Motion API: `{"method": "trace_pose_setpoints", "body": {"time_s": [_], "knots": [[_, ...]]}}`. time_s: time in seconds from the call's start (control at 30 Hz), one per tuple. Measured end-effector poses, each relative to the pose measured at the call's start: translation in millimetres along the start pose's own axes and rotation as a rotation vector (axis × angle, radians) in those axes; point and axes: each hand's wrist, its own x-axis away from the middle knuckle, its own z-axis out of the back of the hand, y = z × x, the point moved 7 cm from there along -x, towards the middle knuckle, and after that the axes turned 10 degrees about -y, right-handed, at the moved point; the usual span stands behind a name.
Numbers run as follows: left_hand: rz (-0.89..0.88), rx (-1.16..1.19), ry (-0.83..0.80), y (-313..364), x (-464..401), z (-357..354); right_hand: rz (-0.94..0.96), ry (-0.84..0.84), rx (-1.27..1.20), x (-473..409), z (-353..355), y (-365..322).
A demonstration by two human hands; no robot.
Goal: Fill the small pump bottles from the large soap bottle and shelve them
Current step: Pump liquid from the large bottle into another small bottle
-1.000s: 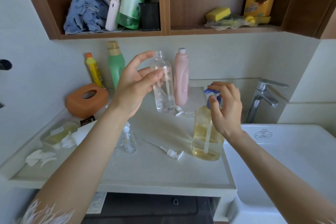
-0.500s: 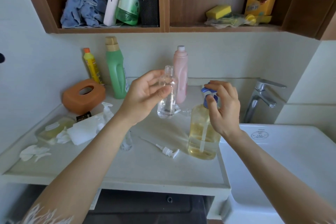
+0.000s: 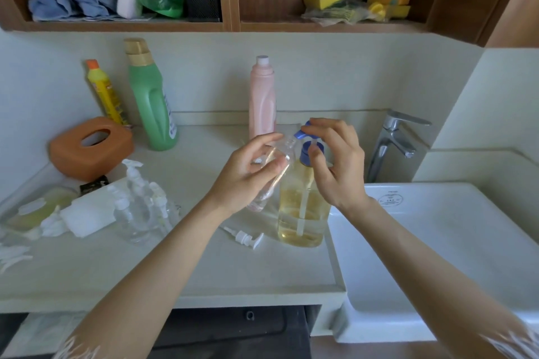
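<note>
- Left hand (image 3: 248, 175) up over the pale stone desk (image 3: 175, 271), fingers (image 3: 272, 166) curled round a small clear plastic bottle (image 3: 269, 183), uncapped, thumb on one side, fingertips on the other.
- Small bottle tilted: long axis running from base, low and towards the left, up to the open neck at upper right, right against the blue nozzle.
- Large clear soap bottle (image 3: 302, 213) of amber liquid standing upright on the desk, just beside the sink edge, roughly half full.
- Right hand (image 3: 335, 163) arched over its blue pump head (image 3: 306, 140), fingertips resting on top, thumb against the blue collar; pressing or merely resting, cannot tell.
- Key relation: open neck just left of the spout tip, touching or nearly so; mouth looks to need to sit under the spout before a press, judging by the angle.
- Likely risk: soap running down the outside if the neck sits off the nozzle.
- Loose white pump top (image 3: 243, 236) lying on the desk near the big bottle's base.
- More small clear pump bottles (image 3: 140, 207) clustered further left.
</note>
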Motion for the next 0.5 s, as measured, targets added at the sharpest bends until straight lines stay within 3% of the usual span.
{"method": "trace_pose_setpoints", "body": {"time_s": [0.23, 0.5], "knots": [[0.047, 0.011, 0.155, -1.3, -7.1, 1.6, 0.038, 0.106, -0.061, -3.1, 0.8, 0.0], [0.165, 0.014, 0.177, -18.7, -7.0, 3.1, 0.045, 0.129, -0.05, 5.4, -9.2, 8.5]]}}
